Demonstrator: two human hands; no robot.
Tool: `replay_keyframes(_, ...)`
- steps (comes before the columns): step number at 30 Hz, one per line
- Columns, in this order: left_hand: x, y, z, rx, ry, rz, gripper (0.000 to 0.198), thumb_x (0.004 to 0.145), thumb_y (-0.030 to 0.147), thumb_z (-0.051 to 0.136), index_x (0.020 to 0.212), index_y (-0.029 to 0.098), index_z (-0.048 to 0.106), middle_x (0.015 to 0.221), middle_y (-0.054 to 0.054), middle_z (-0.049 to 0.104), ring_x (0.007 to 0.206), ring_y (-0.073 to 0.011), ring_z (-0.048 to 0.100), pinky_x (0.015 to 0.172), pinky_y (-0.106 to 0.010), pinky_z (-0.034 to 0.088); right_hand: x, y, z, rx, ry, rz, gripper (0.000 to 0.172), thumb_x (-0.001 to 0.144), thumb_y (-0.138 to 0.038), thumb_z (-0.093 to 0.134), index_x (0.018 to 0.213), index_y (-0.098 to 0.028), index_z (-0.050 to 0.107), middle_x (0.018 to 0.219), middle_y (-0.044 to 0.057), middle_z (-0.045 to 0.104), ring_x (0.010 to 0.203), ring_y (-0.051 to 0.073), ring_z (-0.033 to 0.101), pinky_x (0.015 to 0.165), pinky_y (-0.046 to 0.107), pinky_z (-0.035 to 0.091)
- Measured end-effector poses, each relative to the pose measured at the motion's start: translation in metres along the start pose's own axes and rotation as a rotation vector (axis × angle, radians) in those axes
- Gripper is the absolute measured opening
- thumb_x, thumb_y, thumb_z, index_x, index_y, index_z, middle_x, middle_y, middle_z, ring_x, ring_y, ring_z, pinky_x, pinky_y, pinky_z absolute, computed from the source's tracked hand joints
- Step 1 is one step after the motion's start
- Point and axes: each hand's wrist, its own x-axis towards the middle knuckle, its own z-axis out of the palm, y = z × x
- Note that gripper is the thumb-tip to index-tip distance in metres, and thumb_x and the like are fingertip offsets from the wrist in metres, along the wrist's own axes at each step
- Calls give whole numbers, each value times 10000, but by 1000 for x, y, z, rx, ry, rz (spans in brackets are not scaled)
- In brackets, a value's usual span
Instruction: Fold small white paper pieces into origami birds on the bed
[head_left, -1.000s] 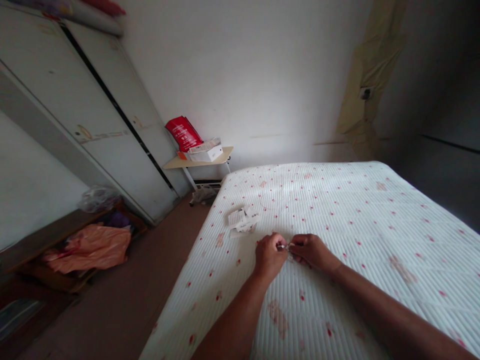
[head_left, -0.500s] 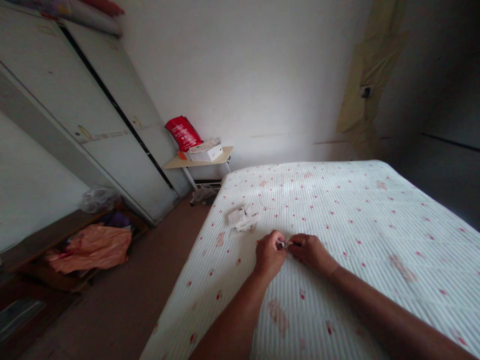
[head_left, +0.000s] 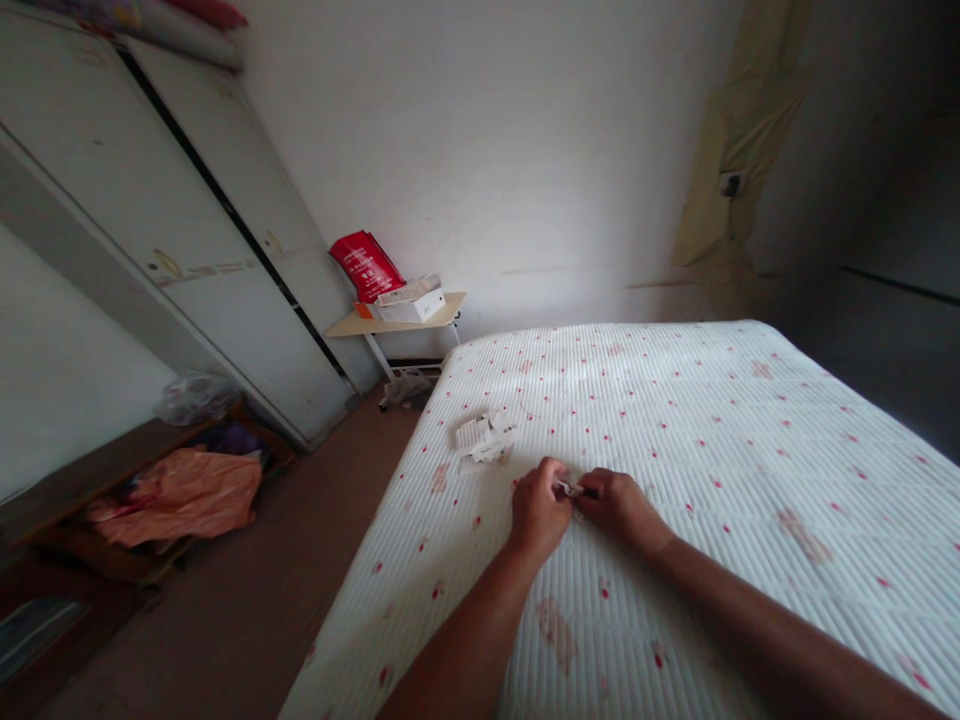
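A small white piece [head_left: 568,488] sits pinched between the two hands, just above the bed [head_left: 712,430]. It is too small to tell what it is. The left hand [head_left: 538,510] has its thumb and fingers closed on the piece's left end, knuckles up. The right hand [head_left: 621,508] meets it from the other side, its fingertips closed on the right end, where something dark shows at the fingers. The two hands touch or nearly touch at the piece, and both rest low on the bed's cover near its left edge, with the forearms running back toward the camera.

The cover is white, ribbed, and dotted with small red marks and a few faded blotches. Near the left hand, farther up the bed, lies a loose pile of white paper slips [head_left: 484,438].

Beyond the head of the bed, against the white wall [head_left: 487,150], stands a small counter [head_left: 394,322] on thin legs. It carries a white box [head_left: 412,303], and a red bag [head_left: 367,265] leans behind the box. A pale wardrobe [head_left: 187,200] runs along the left side. Below it, an orange bag [head_left: 187,490] and a clear plastic bag [head_left: 193,395] lie on a low wooden rack beside the brown floor [head_left: 247,600]. On the right, a yellowish sheet [head_left: 739,150] hangs on the wall around a socket [head_left: 731,184].
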Motion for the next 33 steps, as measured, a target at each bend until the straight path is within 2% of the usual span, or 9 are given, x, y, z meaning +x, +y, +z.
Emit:
replay_keyframes(8,0,0,3,48,0,-2,367,668,79,562,990,250,526,747,15,630,751,-159,592,692,-249,415,-2,-4,0,-161,-51,58,160,781,-200,510,708,-181,651,740,53,654,696,161,605,575,224,346)
replay_keyframes(13,0,-3,2,64,-27,42,267,662,103,559,886,237,616,802,4,658,769,-159,595,731,-263,435,-3,-7,-2,-206,-66,74,158,786,-194,510,768,-185,666,794,66,670,728,172,614,579,226,347)
replay_keyframes(21,-1,-3,-5,-56,-25,24,197,740,199,504,832,210,678,801,-1,695,775,-151,610,730,-244,452,-4,-3,-4,-131,-50,-1,165,784,-178,497,757,-173,659,776,60,663,714,162,602,602,219,356)
replay_keyframes(26,0,-4,-3,-72,6,0,190,729,178,511,813,203,679,760,5,698,719,-137,616,662,-217,444,-2,1,-4,-63,-49,-41,186,784,-185,490,668,-165,633,698,47,638,655,145,580,585,211,347)
replay_keyframes(33,1,-1,-2,-38,37,-37,186,717,153,508,760,195,685,688,12,689,636,-120,606,604,-201,412,-2,0,-6,1,-36,-18,187,749,-176,495,600,-156,606,628,27,604,583,128,540,544,212,325)
